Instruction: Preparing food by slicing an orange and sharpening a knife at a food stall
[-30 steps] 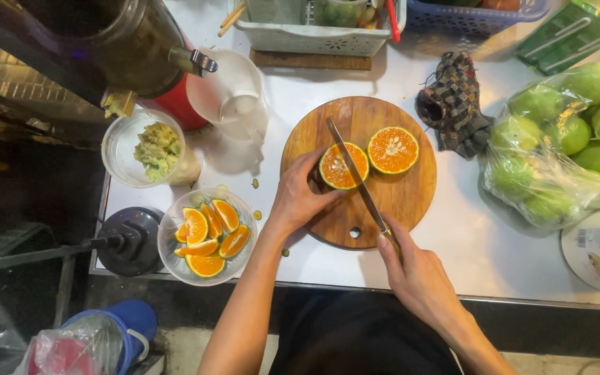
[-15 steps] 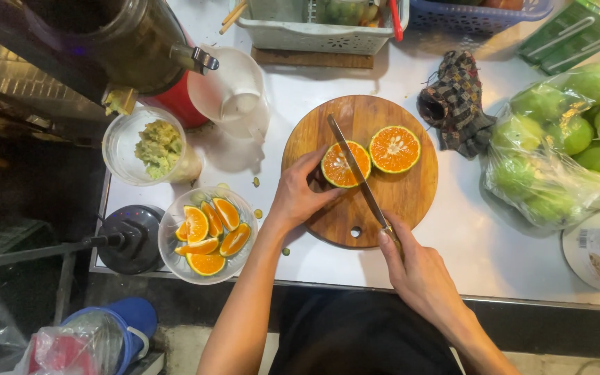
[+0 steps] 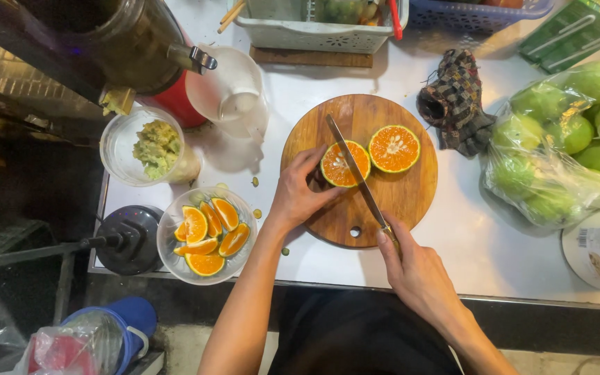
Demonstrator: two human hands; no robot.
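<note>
A round wooden cutting board (image 3: 401,198) lies on the white counter. Two orange halves rest on it, cut faces up. My left hand (image 3: 298,194) steadies the left orange half (image 3: 342,167) with its fingertips. My right hand (image 3: 414,267) grips the handle of a long knife (image 3: 355,173) whose blade lies across that half, tip pointing to the board's far left. The right orange half (image 3: 394,148) sits untouched beside it.
A clear bowl of orange wedges (image 3: 207,235) stands left of the board, a bowl of green pulp (image 3: 148,147) behind it, beside a juicer (image 3: 133,48) and white jug (image 3: 234,90). A checked cloth (image 3: 456,101) and a bag of green fruit (image 3: 564,139) lie to the right.
The knife has stayed across the left orange half; my hands have barely shifted.
</note>
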